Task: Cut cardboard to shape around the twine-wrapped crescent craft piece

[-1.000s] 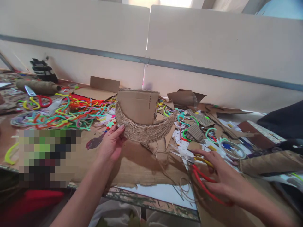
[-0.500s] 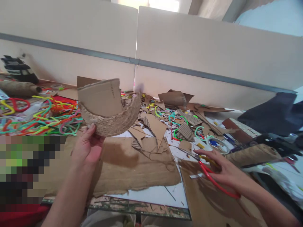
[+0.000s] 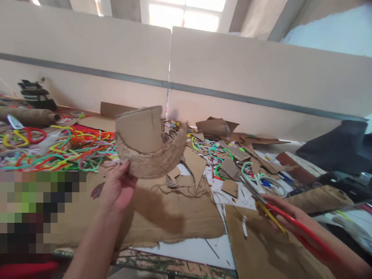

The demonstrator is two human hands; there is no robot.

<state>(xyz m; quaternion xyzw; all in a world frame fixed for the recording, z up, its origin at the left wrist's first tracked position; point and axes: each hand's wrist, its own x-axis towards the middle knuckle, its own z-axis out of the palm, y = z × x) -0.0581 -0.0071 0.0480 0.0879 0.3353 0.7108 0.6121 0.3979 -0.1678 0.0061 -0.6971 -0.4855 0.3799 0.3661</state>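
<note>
My left hand [image 3: 119, 188] grips the lower edge of a cardboard cutout [image 3: 141, 133], its curved lower band [image 3: 152, 159] covered in coiled twine. The piece is raised above a large brown cardboard sheet [image 3: 151, 221] and casts a shadow on it. In my right hand [image 3: 286, 209] is a pair of scissors [image 3: 273, 209] with red and yellow handles, the blades pointing up and to the left over another cardboard sheet [image 3: 252, 248]. Loose twine [image 3: 200, 190] lies on the large sheet beneath the cutout.
Colourful pipe cleaners [image 3: 84, 149] are heaped at the left, with a second pair of scissors [image 3: 24, 133] beside them. Cardboard scraps [image 3: 229, 166] litter the middle back. Fabric rolls lie left [image 3: 35, 116] and right [image 3: 322, 197]. A pale partition [image 3: 232, 73] stands behind.
The camera has tipped up. My left hand's cutout appears further right and lower. The scissors in my right hand have turned and shifted right, their handles now lying along the forearm.
</note>
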